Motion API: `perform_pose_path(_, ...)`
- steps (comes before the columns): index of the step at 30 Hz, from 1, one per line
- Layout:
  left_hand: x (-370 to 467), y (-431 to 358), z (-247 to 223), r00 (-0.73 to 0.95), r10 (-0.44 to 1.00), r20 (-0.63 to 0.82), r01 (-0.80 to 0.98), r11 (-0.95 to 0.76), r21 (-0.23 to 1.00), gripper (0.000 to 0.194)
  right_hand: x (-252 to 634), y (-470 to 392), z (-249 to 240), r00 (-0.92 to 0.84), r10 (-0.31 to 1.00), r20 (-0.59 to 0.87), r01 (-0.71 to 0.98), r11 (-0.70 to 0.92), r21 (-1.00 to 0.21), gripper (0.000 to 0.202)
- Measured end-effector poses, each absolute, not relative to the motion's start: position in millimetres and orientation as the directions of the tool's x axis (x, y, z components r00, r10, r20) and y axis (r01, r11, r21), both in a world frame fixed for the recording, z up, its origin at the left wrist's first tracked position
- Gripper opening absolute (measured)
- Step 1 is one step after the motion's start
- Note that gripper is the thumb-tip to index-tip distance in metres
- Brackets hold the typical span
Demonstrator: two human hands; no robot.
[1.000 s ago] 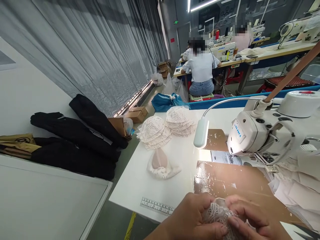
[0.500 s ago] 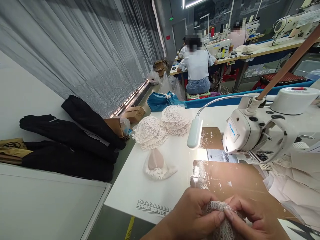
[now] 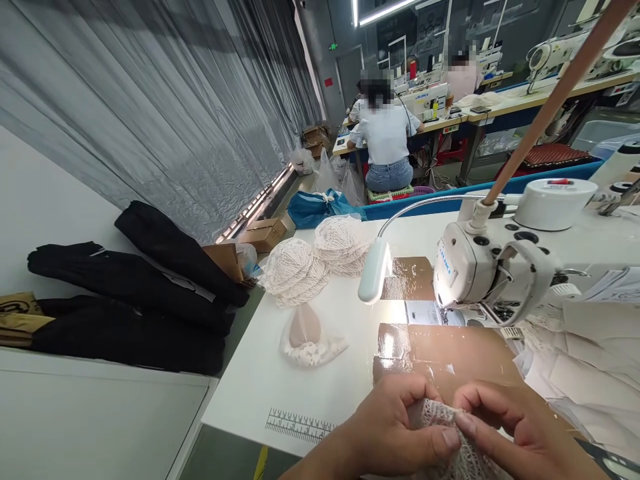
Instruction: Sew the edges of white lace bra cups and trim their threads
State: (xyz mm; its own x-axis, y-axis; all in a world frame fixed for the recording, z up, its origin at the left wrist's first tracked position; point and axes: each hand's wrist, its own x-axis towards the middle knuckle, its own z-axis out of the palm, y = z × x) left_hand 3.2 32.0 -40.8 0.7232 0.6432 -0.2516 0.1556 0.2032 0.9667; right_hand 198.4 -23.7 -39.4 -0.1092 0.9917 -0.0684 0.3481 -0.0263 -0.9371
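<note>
Between my two hands is a piece of white lace fabric [image 3: 440, 412], its lower part running out of the bottom of the view. My left hand [image 3: 400, 423] pinches its edge from the left, thumb on top. From the right, my right hand [image 3: 500, 420] grips the same edge, thumb and fingertips close to the left thumb. Both hands are over the brown board [image 3: 460, 350] in front of the sewing machine [image 3: 465, 263]. A beige cup with sheer, lace-edged fabric [image 3: 306, 330] lies on the white table [image 3: 240, 387] to the left.
Two stacks of lace pieces, a left stack [image 3: 293, 270] and a right stack [image 3: 343, 243], stand farther back. A small lamp [image 3: 374, 272] hangs beside the machine. Pale fabric pieces [image 3: 595, 347] pile up at right, near dark scissors [image 3: 600, 457]. A co-worker [image 3: 387, 137] sits ahead.
The view has shifted slightly, so the table and machine sit farther left. My fingers have moved a little along the lace edge, and more of the lace shows between my hands.
</note>
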Motion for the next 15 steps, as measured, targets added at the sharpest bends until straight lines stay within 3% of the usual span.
perform_pose_path(5, 17, 32, -46, 0.683, 0.686, -0.252, 0.051, 0.3, 0.953, 0.044, 205, -22, -41, -0.052, 0.991, -0.126, 0.308, -0.104, -0.946, 0.036)
perform_pose_path(11, 25, 39, -51, 0.501, 0.744, -0.442, -0.114, 0.563, 0.818, 0.052, 214, -12, -53, -0.106, 0.977, -0.185, 0.161, -0.167, -0.973, 0.039)
perform_pose_path(13, 11, 51, -39, 0.402, 0.832, -0.383, -0.101, 0.456, 0.884, 0.051, 225, -12, -58, -0.051, 0.984, -0.169, 0.138, -0.16, -0.977, 0.038)
perform_pose_path(15, -4, 67, -24, 0.292, 0.933, -0.209, 0.034, 0.208, 0.978, 0.045, 238, -13, -62, 0.031, 0.99, -0.136, 0.225, -0.139, -0.964, 0.038)
